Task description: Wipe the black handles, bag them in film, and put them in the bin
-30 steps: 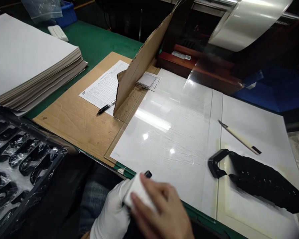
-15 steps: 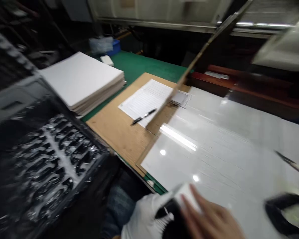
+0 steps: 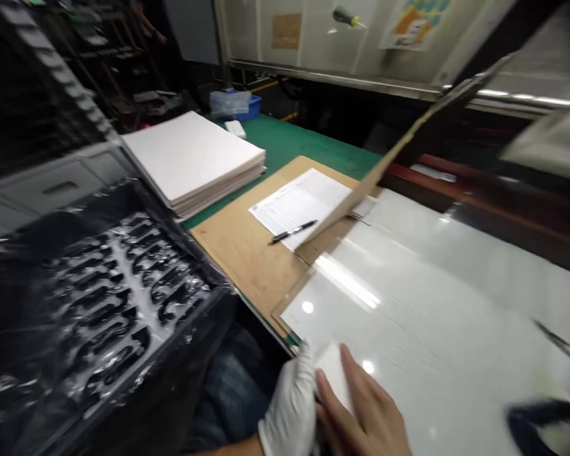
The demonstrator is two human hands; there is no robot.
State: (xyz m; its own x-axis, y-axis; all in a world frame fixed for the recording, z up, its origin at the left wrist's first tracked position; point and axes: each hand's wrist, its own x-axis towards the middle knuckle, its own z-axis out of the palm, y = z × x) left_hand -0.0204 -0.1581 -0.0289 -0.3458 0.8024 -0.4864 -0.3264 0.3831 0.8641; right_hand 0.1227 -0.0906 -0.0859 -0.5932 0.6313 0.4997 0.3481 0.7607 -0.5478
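Observation:
My left hand (image 3: 292,402), in a white glove, is at the bottom middle with its fingers closed. A dark part shows only as a sliver between the two hands; the rest of it is hidden. My bare right hand (image 3: 368,415) is pressed up beside the glove, its fingers lying along a white folded piece (image 3: 335,373) that looks like a wiping cloth. Both hands are over the near left edge of the glossy white work surface (image 3: 408,329). To the left, a black plastic-lined tray (image 3: 209,323) holds several dark parts in rows around a pale central strip.
A stack of white sheets (image 3: 194,158) stands on the green tabletop (image 3: 308,139). A pen (image 3: 292,232) lies across a printed paper (image 3: 304,196) on a brown board (image 3: 242,240). A thin upright panel (image 3: 389,158) slants across. At right are a black ring-shaped thing (image 3: 527,421) and a pointed tool (image 3: 558,342).
The camera view has shifted, so the bench things appear further right and lower. The black part, plainly seen in the gloved hand before, is now mostly hidden. The hands have drawn closer together.

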